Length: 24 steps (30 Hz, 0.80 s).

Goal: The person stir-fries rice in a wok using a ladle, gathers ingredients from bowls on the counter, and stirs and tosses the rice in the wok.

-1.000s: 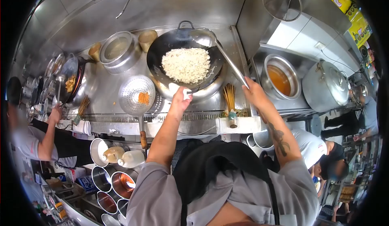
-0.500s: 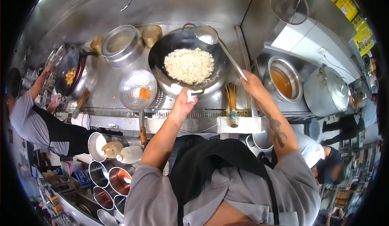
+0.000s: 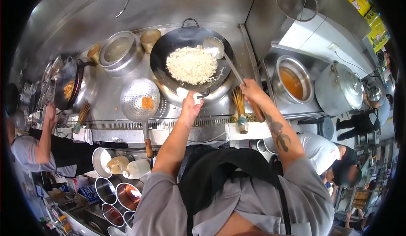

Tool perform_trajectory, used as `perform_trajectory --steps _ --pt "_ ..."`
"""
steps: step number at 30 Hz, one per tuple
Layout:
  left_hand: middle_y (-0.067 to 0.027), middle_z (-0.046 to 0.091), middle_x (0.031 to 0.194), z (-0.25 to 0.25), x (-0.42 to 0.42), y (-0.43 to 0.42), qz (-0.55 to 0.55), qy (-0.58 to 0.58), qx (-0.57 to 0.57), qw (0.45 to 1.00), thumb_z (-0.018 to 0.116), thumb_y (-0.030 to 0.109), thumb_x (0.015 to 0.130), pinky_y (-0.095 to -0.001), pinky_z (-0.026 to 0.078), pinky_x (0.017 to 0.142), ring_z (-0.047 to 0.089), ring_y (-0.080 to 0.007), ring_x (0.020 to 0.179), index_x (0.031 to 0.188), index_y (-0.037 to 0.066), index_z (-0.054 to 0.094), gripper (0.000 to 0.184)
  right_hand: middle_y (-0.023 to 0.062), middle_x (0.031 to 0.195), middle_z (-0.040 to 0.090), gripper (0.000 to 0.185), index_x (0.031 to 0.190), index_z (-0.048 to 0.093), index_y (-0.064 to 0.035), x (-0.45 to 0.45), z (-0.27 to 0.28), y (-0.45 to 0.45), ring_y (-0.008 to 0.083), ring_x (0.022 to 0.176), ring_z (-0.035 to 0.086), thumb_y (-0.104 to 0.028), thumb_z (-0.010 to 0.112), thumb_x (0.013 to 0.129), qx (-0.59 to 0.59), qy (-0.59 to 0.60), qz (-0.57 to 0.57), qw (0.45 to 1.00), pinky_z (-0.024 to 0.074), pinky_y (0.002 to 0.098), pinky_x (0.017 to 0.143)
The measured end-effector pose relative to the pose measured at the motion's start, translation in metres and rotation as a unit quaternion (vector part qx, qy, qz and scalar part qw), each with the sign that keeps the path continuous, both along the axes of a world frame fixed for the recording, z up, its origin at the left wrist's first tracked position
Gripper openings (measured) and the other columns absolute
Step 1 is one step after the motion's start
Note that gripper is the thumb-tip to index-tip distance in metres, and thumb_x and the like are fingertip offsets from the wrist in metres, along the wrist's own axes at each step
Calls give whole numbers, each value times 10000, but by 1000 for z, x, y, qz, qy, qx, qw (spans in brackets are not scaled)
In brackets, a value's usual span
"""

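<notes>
A black wok sits over the burner with a heap of white rice in it. My left hand is closed on the wok's near loop handle, with a folded white cloth between. In my right hand is the long shaft of a metal ladle; its wooden end runs back under my wrist. The ladle's bowl lies inside the wok at the right edge of the rice.
Left of the wok, a perforated strainer holds orange bits. Behind stand a lidded steel pot and a tin. A bamboo brush is at the front ledge. To the right are a pot of brown liquid and a co-worker.
The ladle's bowl has come down from the wok's far rim to beside the rice. The wok has shifted and its far side sits differently. The co-worker at left has moved an arm.
</notes>
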<state>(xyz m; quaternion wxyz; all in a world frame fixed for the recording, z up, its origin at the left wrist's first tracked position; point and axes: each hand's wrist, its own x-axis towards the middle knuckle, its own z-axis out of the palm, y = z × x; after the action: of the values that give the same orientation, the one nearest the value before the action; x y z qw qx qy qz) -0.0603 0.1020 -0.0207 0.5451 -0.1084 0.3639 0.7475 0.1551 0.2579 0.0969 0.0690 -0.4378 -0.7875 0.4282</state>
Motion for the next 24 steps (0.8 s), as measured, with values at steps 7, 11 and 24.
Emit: perform_trajectory --steps 7,11,24 --pt "-43 541 721 3 0 1 3 4 -7 1000 506 124 858 -303 416 473 531 -160 608 841 96 510 32 227 619 581 302 1081 503 88 0 5 -27 303 526 614 -158 494 905 65 -28 8 997 484 420 559" --pt "-45 552 732 2 0 0 8 -2 -13 1000 513 127 852 -304 418 472 532 -161 610 850 94 519 33 231 638 586 345 1132 492 103 3 8 -30 303 540 615 -159 493 907 76 0 35 997 481 413 572" --pt "-46 558 750 23 3 -2 2 0 -21 1000 535 146 858 -297 416 486 532 -158 636 873 90 532 58 202 657 601 437 1267 450 84 12 9 -22 253 510 604 -176 501 919 -26 25 9 999 464 370 504"
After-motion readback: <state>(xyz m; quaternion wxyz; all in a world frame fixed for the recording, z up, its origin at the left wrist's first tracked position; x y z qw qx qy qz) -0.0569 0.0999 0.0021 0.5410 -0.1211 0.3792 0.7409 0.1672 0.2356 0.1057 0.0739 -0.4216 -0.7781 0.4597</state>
